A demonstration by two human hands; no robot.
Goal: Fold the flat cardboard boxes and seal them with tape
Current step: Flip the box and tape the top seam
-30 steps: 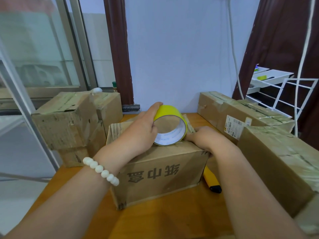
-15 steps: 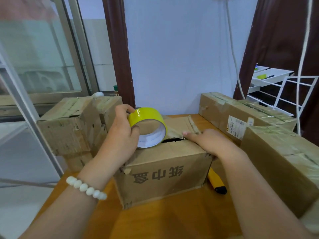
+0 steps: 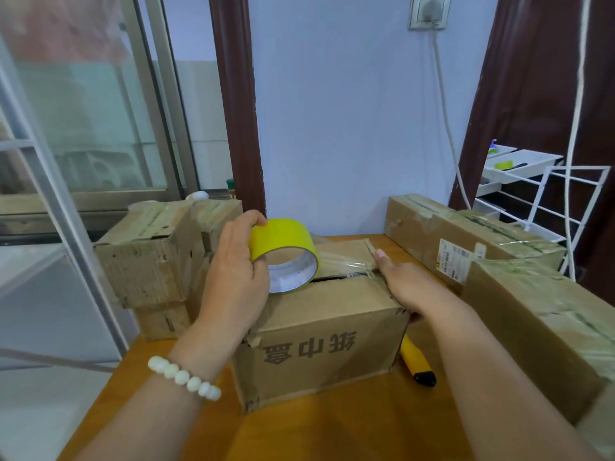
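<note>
The box [image 3: 319,331] hides the far end of the yellow-handled tool [image 3: 417,364], and the right hand [image 3: 412,291] covers the box's top right corner, its thumb out of sight. The back of the left hand [image 3: 233,281] hides most of its grip on the tape roll [image 3: 286,247]. The label [image 3: 457,257] on the long carton [image 3: 429,227] is too small to read; the picture's right edge cuts the nearest carton [image 3: 545,334].

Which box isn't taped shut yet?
The middle box with big dark characters on its front: a dark gap shows between its top flaps. The other boxes already wear tape.
</note>
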